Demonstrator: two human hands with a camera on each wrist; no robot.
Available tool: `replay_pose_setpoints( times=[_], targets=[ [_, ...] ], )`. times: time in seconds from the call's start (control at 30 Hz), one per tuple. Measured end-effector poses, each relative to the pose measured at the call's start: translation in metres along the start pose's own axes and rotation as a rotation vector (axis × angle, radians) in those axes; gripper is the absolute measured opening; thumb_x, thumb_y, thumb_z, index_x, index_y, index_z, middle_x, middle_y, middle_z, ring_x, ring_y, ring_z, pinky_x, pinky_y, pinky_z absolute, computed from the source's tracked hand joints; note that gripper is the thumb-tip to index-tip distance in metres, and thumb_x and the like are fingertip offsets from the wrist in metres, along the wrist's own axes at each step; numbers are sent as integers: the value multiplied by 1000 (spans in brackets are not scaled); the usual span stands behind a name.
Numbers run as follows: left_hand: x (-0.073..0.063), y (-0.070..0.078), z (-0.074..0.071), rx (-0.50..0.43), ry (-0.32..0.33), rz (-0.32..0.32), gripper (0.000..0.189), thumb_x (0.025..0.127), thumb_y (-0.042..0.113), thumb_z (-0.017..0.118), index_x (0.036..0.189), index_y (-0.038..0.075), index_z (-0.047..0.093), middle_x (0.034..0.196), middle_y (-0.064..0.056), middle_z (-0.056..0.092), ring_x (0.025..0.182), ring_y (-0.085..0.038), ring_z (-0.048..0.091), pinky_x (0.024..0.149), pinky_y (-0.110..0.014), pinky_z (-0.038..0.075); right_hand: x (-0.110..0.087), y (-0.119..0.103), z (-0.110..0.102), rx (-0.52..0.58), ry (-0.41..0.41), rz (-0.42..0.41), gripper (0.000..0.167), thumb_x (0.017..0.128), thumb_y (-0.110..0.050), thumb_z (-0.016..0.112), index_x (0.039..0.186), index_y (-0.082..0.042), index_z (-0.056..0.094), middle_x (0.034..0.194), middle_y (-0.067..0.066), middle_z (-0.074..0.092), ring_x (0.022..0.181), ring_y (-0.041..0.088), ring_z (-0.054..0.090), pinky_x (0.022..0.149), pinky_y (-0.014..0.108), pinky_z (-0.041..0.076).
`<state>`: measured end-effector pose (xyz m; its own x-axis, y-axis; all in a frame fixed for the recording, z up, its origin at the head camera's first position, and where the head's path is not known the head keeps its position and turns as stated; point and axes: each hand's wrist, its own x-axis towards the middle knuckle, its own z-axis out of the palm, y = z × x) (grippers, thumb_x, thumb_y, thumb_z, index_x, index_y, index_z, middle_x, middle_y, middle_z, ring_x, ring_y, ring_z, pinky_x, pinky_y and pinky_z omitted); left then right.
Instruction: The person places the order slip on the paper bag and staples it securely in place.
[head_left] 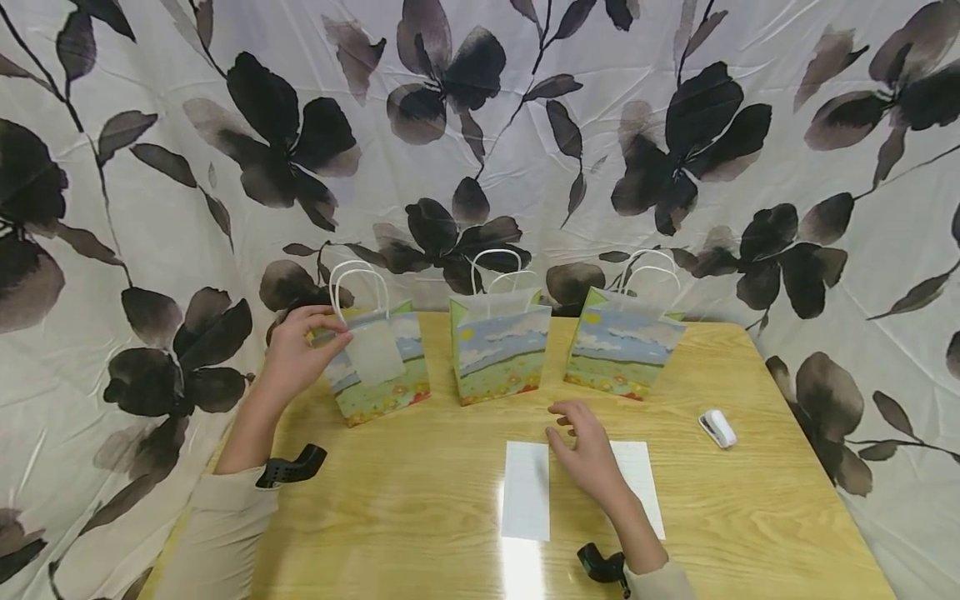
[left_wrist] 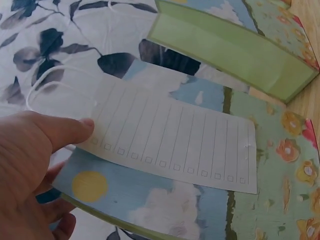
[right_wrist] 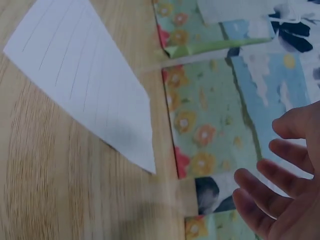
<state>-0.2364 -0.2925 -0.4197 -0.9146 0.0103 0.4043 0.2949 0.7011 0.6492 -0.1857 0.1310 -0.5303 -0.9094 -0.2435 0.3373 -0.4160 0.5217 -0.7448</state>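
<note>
At the left paper gift bag (head_left: 378,400), my left hand (head_left: 303,350) pinches the top of a white checklist slip (left_wrist: 175,135) and the bag's upper edge between thumb and fingers. The slip, with ruled lines and small boxes, lies flat against the painted front. Over the table my right hand (head_left: 585,450) holds nothing, its fingers loosely bent. Beneath and beside it lie two lined paper slips, a left slip (head_left: 527,492) and a right slip (head_left: 641,479) partly hidden by the hand and wrist.
A middle gift bag (head_left: 502,354) and a right gift bag (head_left: 624,346) stand upright at the back, with white handles. A small white stapler (head_left: 718,428) lies on the right of the wooden table (head_left: 750,517). Floral cloth (head_left: 525,167) hangs behind.
</note>
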Motion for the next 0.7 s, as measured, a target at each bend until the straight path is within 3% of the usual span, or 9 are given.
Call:
replay_pose_setpoints(
  times=[0.1, 0.2, 0.3, 0.4, 0.57, 0.7],
  targets=[
    [1, -5, 2, -36, 12, -15, 15, 88, 17, 75, 92, 3, 73, 119, -18, 61, 116, -37, 51, 92, -57, 40, 4, -9, 5, 2, -17, -16, 29, 90, -3, 68, 117, -11, 62, 117, 2, 59, 98, 27, 62, 78, 43, 52],
    [-1, -11, 4, -42, 29, -19, 14, 87, 18, 76, 93, 5, 74, 109, -13, 66, 105, -30, 58, 84, -44, 46, 11, -19, 10, 2, -39, -56, 27, 91, -4, 68, 116, -12, 63, 116, 1, 60, 98, 25, 62, 77, 41, 52],
    [-4, -14, 7, -33, 55, -15, 15, 87, 18, 76, 94, 6, 74, 102, -10, 69, 96, -26, 60, 73, -30, 46, 20, -33, 14, 3, -62, -109, 24, 92, -6, 67, 115, -14, 64, 115, 2, 62, 99, 23, 61, 76, 41, 52],
    [-6, -14, 9, -55, 93, -22, 14, 85, 18, 78, 93, 6, 75, 98, -9, 71, 91, -22, 61, 70, -21, 44, 36, -53, 19, -4, -82, -179, 23, 93, -9, 66, 115, -15, 65, 113, 1, 63, 100, 19, 60, 76, 38, 51],
    [-6, -17, 11, -105, 139, -48, 13, 83, 14, 80, 91, 4, 76, 94, -5, 72, 88, -14, 62, 73, -21, 45, 68, -89, 31, -27, -116, -306, 24, 94, -13, 66, 118, -14, 64, 113, 0, 63, 100, 13, 58, 79, 33, 50],
    [-5, -19, 13, -132, 158, -55, 13, 81, 12, 81, 89, 3, 76, 92, -3, 72, 86, -5, 61, 74, -20, 46, 95, -112, 41, -47, -126, -338, 30, 94, -14, 66, 123, -12, 61, 117, 1, 60, 100, 14, 58, 79, 30, 50]
  ],
)
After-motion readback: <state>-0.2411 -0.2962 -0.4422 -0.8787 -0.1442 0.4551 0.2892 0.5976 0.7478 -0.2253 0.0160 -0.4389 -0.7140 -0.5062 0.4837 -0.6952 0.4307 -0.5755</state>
